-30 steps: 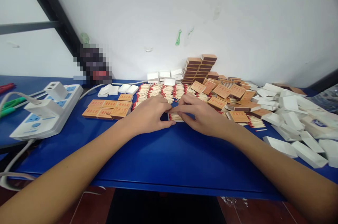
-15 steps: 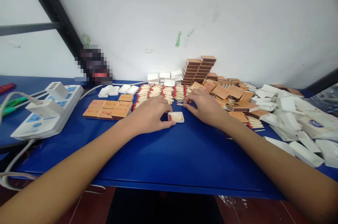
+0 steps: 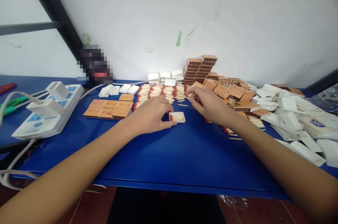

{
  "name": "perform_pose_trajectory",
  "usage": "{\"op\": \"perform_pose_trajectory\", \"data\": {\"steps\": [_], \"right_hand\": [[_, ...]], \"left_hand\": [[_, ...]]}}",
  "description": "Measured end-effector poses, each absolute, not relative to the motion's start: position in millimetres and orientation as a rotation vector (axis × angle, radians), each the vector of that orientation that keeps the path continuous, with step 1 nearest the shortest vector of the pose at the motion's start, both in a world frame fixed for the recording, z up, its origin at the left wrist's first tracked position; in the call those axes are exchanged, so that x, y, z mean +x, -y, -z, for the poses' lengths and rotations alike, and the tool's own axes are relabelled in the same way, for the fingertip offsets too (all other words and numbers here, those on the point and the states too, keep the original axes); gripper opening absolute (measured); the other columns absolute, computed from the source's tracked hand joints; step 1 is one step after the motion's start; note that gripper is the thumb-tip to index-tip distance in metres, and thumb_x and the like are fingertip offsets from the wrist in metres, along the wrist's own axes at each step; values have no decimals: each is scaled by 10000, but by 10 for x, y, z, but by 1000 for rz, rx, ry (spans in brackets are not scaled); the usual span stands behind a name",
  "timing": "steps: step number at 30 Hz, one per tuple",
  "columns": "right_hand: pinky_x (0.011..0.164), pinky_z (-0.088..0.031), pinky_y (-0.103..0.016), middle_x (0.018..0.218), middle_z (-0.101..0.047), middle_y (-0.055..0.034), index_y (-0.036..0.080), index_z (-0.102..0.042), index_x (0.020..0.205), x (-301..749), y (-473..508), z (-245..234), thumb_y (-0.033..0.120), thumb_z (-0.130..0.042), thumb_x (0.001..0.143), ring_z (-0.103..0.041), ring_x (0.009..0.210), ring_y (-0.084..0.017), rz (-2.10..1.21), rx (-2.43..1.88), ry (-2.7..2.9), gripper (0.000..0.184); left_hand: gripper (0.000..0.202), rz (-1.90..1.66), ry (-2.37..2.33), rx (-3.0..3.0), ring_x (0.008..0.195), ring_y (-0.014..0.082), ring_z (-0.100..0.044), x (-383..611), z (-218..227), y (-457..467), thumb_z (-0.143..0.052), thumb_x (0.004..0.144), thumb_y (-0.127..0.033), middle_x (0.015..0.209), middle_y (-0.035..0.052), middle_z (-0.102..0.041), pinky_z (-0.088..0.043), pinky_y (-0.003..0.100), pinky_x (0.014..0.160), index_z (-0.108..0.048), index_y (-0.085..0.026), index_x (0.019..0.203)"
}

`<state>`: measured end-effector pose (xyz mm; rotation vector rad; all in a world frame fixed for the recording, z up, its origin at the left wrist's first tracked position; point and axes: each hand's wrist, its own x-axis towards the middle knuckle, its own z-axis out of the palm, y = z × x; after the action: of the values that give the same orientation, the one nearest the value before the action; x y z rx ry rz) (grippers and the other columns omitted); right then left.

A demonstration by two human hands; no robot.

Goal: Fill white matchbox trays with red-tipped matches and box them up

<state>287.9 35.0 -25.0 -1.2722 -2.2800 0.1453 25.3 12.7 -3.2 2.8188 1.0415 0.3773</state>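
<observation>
Our left hand [image 3: 151, 115] grasps the left end of the tray [image 3: 181, 121], thumb at the near corner and fingers at the far one. The tray lies flat on the blue table [image 3: 163, 157], in front of us near the middle, with some matches [image 3: 177, 116] inside, red heads toward that hand. Our right hand [image 3: 207, 104] is farther back, at the right end of the match rows [image 3: 163, 92], fingers curled in — we cannot tell whether they hold anything. A lone match [image 3: 182, 104] lies between tray and rows, and a loose bunch [image 3: 226, 131] spreads by our right forearm.

If our left grip slackened, a bump might slide or tip the tray and spill it; too hard a squeeze could buckle its thin walls. A low sweep of our right forearm might scatter the bunch — or jar the jumbled boxes [image 3: 223, 91] beyond. Behind them the box stack [image 3: 198, 71] stands tall and uneven, so a knock there could topple it. The white trays [image 3: 289, 106] lie heaped well to the right.
</observation>
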Motion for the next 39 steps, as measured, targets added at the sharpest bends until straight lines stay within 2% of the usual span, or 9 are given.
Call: {"op": "perform_pose_trajectory", "data": {"steps": [3,8,12,14,17,20,23,33,39], "right_hand": [[815,-501,-430,958,-725,-116,180,-665,1300,2851,-331,236,258,-476,1003,-651,902,-292,-95,-1239,2273,361],[648,-486,-372,846,-768,-71,198,-744,1044,2790,-300,204,311,-590,955,-626,671,-216,-324,-1327,2071,211],[647,-503,-353,842,-793,-59,211,-756,919,2772,-294,223,371,-684,921,-674,716,-214,-610,-1323,1987,176],[700,-505,-368,821,-779,-51,219,-770,880,2772,-297,251,345,-698,911,-676,769,-229,-558,-1354,2045,148],[785,-476,-404,841,-752,-59,232,-783,827,2787,-313,296,283,-712,894,-640,864,-261,-266,-1405,2168,110],[805,-457,-410,857,-728,-68,224,-765,832,2811,-339,329,268,-725,894,-618,892,-272,-136,-1391,2223,86],[800,-455,-402,877,-717,-72,215,-743,881,2828,-365,349,275,-728,915,-612,890,-268,-130,-1351,2248,70],[838,-453,-420,889,-678,-94,214,-657,843,2841,-355,303,266,-628,1000,-575,927,-286,-118,-1300,2346,168],[833,-458,-404,940,-660,-89,223,-652,902,2751,-104,161,301,-563,1052,-578,977,-277,-253,-1151,2434,192]], "left_hand": [[299,-378,-1030,2822,1009,274,-662,248,36,-131,-766,966,-426,987,86,-731,-501,406,904,-784,-150,1078],[287,-393,-1023,2830,1005,274,-662,247,37,-136,-772,961,-427,986,87,-736,-502,400,896,-778,-160,1067],[287,-382,-1032,2822,1012,276,-665,255,37,-134,-774,960,-411,1000,92,-738,-504,404,907,-774,-155,1088],[283,-384,-1033,2822,1020,280,-667,256,41,-133,-772,961,-409,998,92,-738,-504,406,911,-776,-156,1087],[283,-387,-1035,2822,1034,283,-668,253,49,-134,-773,962,-408,1003,94,-737,-505,409,916,-777,-155,1090],[290,-385,-1040,2819,1048,287,-669,250,55,-135,-773,963,-409,1011,94,-738,-508,414,927,-778,-150,1094],[289,-392,-1038,2810,1079,294,-668,251,56,-137,-766,967,-415,1027,98,-742,-510,425,953,-777,-154,1090],[296,-409,-1020,2822,1034,280,-670,240,64,-151,-777,958,-427,1023,95,-739,-506,409,926,-778,-160,1085],[290,-410,-1005,2818,1047,283,-669,245,61,-153,-756,974,-429,1024,92,-740,-502,410,921,-770,-156,1071]]}}
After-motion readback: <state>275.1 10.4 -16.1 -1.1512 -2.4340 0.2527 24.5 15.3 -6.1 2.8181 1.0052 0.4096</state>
